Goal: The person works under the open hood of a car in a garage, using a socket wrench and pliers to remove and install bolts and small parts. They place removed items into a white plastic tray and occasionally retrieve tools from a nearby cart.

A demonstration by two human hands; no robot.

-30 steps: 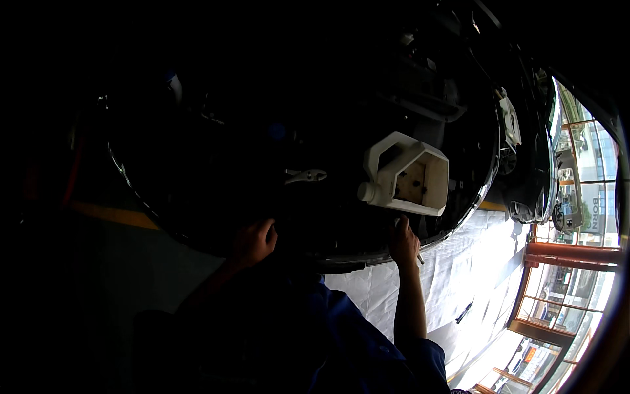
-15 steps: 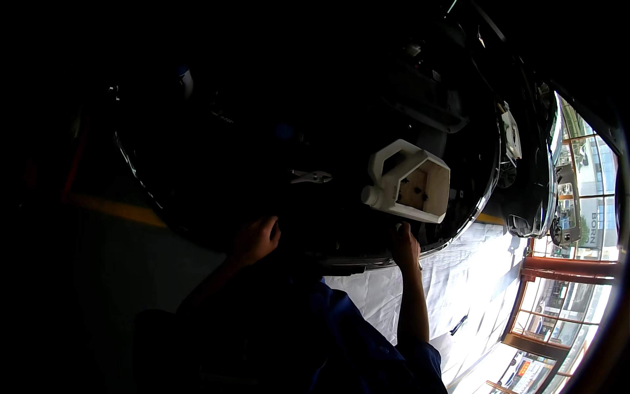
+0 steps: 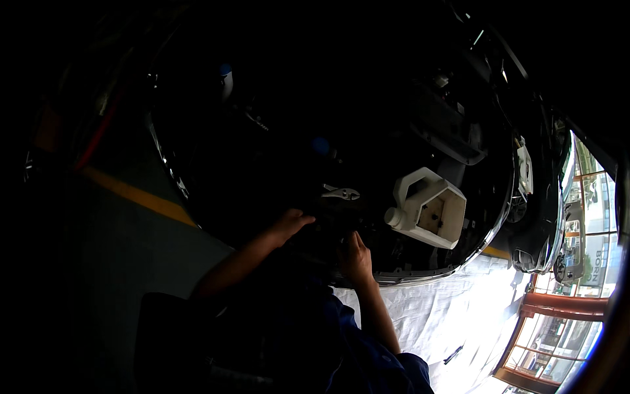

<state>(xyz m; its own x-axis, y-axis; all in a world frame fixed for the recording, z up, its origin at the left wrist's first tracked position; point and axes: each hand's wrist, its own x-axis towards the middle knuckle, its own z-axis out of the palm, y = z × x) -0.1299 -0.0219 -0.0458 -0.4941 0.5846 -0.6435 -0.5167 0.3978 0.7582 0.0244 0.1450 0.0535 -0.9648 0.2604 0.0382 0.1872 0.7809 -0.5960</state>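
Both my hands are over the front of a dark car engine bay. My left hand point(image 3: 291, 226) points right, its fingers drawn together; shadow hides whatever lies in them. To its right, my right hand point(image 3: 356, 261) is closed with thumb and fingers pressed together near the front edge. What it grips is too dark to make out. Just beyond the hands lie metal slip-joint pliers point(image 3: 342, 193), untouched. Right of them rests a white plastic jug point(image 3: 407, 222) with one side cut open and small dark pieces inside.
A white-and-blue bottle-like thing point(image 3: 227, 84) and a blue round cap point(image 3: 320, 145) show deeper in the bay. A pale cover sheet point(image 3: 420, 308) hangs over the front right. A yellow floor line point(image 3: 141, 198) runs at left; another car point(image 3: 531, 257) stands at right.
My right hand has moved left, from beside the jug to near my left hand. My left hand has shifted inward and its fingers now point right. The whole view has turned slightly.
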